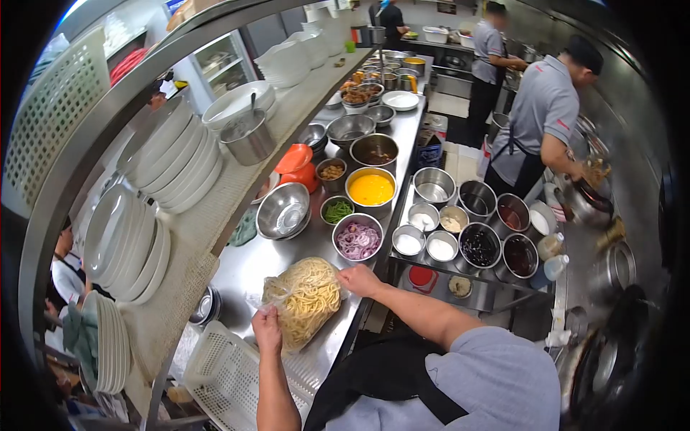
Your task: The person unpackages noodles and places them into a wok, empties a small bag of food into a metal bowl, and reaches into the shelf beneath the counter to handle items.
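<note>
A clear plastic bag of noodles (307, 302) rests on the steel counter (241, 269) in front of me. My left hand (268, 329) is closed on the bag's near left edge. At the bag's right side, my right hand (359, 281) grips the plastic too, fingers curled. Just beyond stands a steel pot of sliced red onions (358, 241). Behind it are a bowl of chopped green herbs (337, 211) and a pot of yellow liquid (371, 188). An empty-looking steel bowl (284, 210) stands to the left of these.
A white perforated basket (215, 381) sits at the lower left. Stacked white plates (118, 244) fill the shelf overhead on the left. To the right, a lower stand carries several pots of sauces and powders, including a dark sauce pot (479, 245). A co-worker (535, 108) stands at the stoves.
</note>
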Motion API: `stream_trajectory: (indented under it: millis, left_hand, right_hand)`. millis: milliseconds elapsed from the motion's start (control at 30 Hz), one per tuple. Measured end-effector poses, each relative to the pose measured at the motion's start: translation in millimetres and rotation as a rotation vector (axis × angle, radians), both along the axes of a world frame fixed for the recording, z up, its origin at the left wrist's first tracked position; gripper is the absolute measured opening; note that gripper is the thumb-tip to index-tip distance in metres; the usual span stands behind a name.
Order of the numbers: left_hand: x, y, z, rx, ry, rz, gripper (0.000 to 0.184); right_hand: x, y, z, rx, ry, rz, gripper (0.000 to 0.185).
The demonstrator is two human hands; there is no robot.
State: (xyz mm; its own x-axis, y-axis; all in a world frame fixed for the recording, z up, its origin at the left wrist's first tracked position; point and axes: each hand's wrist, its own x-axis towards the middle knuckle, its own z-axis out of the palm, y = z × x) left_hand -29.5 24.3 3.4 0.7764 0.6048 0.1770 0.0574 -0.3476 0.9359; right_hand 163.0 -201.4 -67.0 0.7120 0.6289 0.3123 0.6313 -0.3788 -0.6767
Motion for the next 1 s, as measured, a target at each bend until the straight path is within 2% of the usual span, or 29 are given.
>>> stream_trajectory:
  millis: [33, 133, 200, 267, 300, 333, 367, 400, 433, 467, 500, 533, 600, 667, 733, 767, 800, 833, 867, 933, 1000]
  left_hand:
    - [-4.1, 7.8, 3.0, -0.045, 0.099, 0.026, 0.025]
    - [-12.1, 12.6, -2.0, 0.064, 0.091, 0.001, 0.034]
    - [-27.4, 18.2, -16.7, 0.105, 0.104, -0.012, 0.032]
    - [-41.0, 22.3, -31.1, 0.333, 0.216, -0.132, 0.019]
    - [-41.9, 13.4, -12.6, 0.46, 0.182, -0.277, 0.01]
    - [-41.3, 1.6, 0.5, 0.458, 0.179, -0.286, 0.01]
    - [-40.3, -11.4, 12.0, 0.649, 0.165, -0.314, 0.009]
    - [-36.3, -23.8, 23.3, 0.847, 0.147, -0.335, 0.009]
    - [-28.5, -36.9, 34.1, 0.908, -0.009, -0.348, 0.006]
    - [-25.6, -35.6, 20.0, 0.92, -0.017, -0.347, 0.006]
    - [-22.8, -30.2, -8.3, 0.829, 0.064, -0.459, 0.006]
    - [-20.3, -28.3, -26.2, 0.734, 0.145, -0.572, 0.006]
    - [-19.5, -45.8, -37.6, 0.749, 0.154, -0.573, 0.005]
    - [-11.1, -65.7, -33.0, 0.771, 0.159, -0.574, 0.005]
    - [1.5, -74.5, -16.7, 0.477, 0.165, -0.409, 0.016]
    - [9.2, -73.6, -12.1, 0.493, 0.154, -0.407, 0.016]
    - [13.6, -72.9, -8.9, 0.387, 0.18, -0.304, 0.024]
    - [14.7, -72.3, -5.7, 0.28, 0.208, -0.198, 0.033]
    - [15.9, -72.2, -2.5, 0.29, 0.207, -0.189, 0.033]
    - [22.9, -71.9, 2.6, 0.015, 0.123, -0.107, 0.037]
    - [33.2, -62.1, -2.3, -0.019, 0.079, -0.083, 0.037]
  right_hand:
    - [-3.8, -0.3, -0.9, -0.006, -0.009, 0.023, 0.035]
    - [-13.3, -0.6, 3.6, -0.015, 0.018, 0.03, 0.035]
    - [-19.4, -7.8, 14.8, -0.128, 0.119, 0.118, 0.032]
    - [-11.9, -14.8, -1.3, -0.065, 0.195, 0.172, 0.037]
    - [-7.2, -24.1, 0.9, -0.022, 0.447, 0.208, 0.033]
    - [-3.1, -35.1, 7.1, 0.023, 0.7, 0.244, 0.029]
    - [0.7, -45.6, 16.6, 0.011, 0.791, 0.272, 0.009]
    - [1.8, -53.3, 31.0, 0.016, 0.784, 0.272, 0.009]
    - [1.7, -59.8, 47.0, 0.065, 0.756, 0.244, 0.014]
    - [3.9, -64.9, 55.7, 0.116, 0.726, 0.216, 0.026]
    - [15.4, -66.8, 48.7, 0.129, 0.569, 0.299, 0.039]
    - [14.8, -64.9, 54.6, 0.138, 0.556, 0.296, 0.039]
    - [-5.5, -57.6, 67.0, 0.071, 0.742, 0.569, 0.047]
    - [-41.8, -39.9, 36.9, 0.145, 0.89, 0.782, 0.049]
    - [-72.1, -25.3, 5.9, 0.009, 0.916, 0.792, 0.05]
    - [-85.1, -20.0, -3.9, -0.033, 0.892, 0.795, 0.051]
    - [-96.2, -21.0, -7.3, -0.027, 0.808, 0.797, 0.052]
    - [-100.4, -22.9, -10.4, 0.074, 0.836, 0.698, 0.049]
    - [-94.8, -25.1, -12.8, 0.079, 0.829, 0.709, 0.049]
    - [-76.1, -31.3, -10.1, 0.083, 0.337, 0.679, 0.044]
    - [-65.7, -41.4, 4.5, 0.066, 0.298, 0.709, 0.039]
